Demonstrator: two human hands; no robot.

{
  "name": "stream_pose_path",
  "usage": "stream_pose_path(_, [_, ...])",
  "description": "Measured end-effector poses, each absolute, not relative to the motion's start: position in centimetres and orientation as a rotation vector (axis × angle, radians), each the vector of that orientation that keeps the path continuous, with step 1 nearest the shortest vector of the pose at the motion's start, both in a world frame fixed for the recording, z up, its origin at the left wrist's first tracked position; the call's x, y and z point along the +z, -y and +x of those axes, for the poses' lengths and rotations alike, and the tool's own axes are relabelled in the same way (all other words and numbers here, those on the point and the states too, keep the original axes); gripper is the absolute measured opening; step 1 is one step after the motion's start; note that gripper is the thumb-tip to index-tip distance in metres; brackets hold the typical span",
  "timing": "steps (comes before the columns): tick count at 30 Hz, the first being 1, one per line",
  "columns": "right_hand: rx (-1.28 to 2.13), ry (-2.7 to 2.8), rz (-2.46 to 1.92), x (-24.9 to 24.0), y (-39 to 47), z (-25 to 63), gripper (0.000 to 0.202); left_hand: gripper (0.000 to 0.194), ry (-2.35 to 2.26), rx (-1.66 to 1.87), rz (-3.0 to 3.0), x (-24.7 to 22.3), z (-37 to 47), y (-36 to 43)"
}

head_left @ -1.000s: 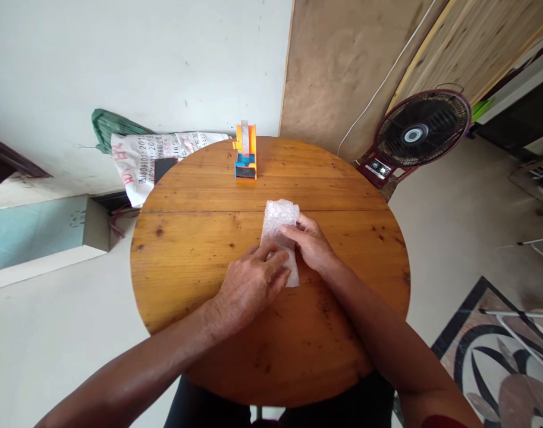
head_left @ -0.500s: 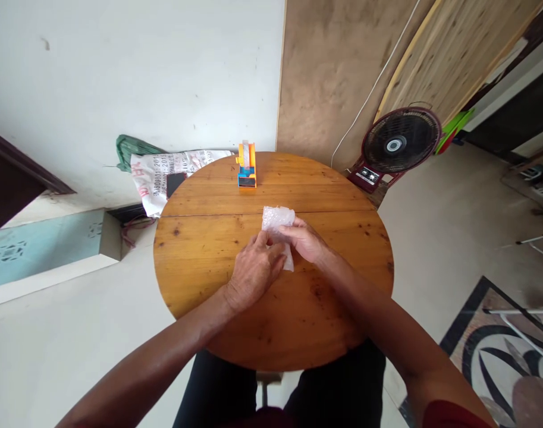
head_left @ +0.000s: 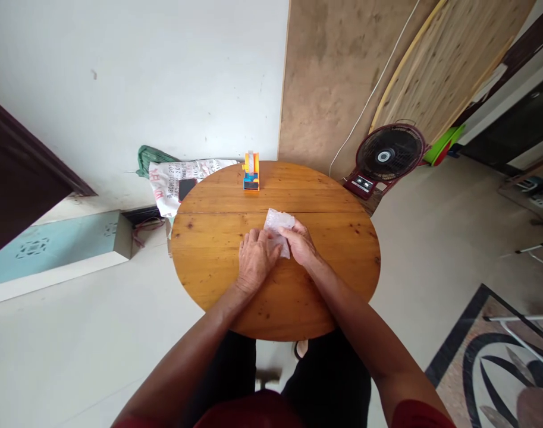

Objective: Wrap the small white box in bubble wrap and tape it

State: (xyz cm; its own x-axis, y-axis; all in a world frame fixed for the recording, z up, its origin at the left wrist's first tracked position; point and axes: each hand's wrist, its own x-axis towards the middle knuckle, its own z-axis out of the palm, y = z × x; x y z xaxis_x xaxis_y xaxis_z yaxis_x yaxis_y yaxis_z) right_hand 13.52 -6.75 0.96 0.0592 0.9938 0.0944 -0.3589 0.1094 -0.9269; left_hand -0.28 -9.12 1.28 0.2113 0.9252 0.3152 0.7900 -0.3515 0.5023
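A small folded piece of bubble wrap [head_left: 278,220], whitish and translucent, is between my hands above the middle of the wooden table. My right hand [head_left: 300,242] grips its right side, thumb on top and fingers behind. At its left edge, my left hand [head_left: 256,257] has closed on the wrap, with the index finger and thumb against it and the other fingers bent beside it. Whether anything is inside the wrap cannot be made out. Beyond the hands, an orange and blue tape dispenser [head_left: 251,172] stands near the table's far edge.
The round wooden table [head_left: 209,255] has its far edge close to the wall. To the right stands a dark red fan [head_left: 384,156] on the floor. A printed white sack [head_left: 164,187] and a green bag [head_left: 153,159] lie behind the table at left.
My left hand has turned so its fingers point more forward. The bubble wrap has tilted slightly, and less of its lower end shows. The head view has shifted a little.
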Motion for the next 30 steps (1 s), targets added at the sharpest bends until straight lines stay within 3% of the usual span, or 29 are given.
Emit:
stream_pose_path(5, [1.236, 1.014, -0.897, 0.3, 7.6, 13.8, 0.029, 0.041, -1.613, 0.991, 1.974, 0.5, -0.4, 8.7])
stream_pose_path(9, [1.186, 1.061, -0.961, 0.6, 8.5, 14.1, 0.03, 0.063, -1.549, 1.002, 1.908, 0.2, -0.7, 8.4])
stream_pose_path(16, [1.097, 1.224, -1.065, 1.6, 10.0, 14.6, 0.027, 0.029, -1.371, 1.107, 2.015, -0.9, -0.7, 7.6])
stream_pose_path(23, [0.861, 1.552, -1.146, 0.9, 11.2, 15.5, 0.013, 0.015, -1.332, 1.077, 2.105, -0.8, -1.1, 7.7])
stream_pose_path(30, [0.664, 1.802, -1.184, 1.4, 12.7, 15.9, 0.028, 0.006, -1.335, 0.9, 2.226, 0.4, -1.3, 7.8])
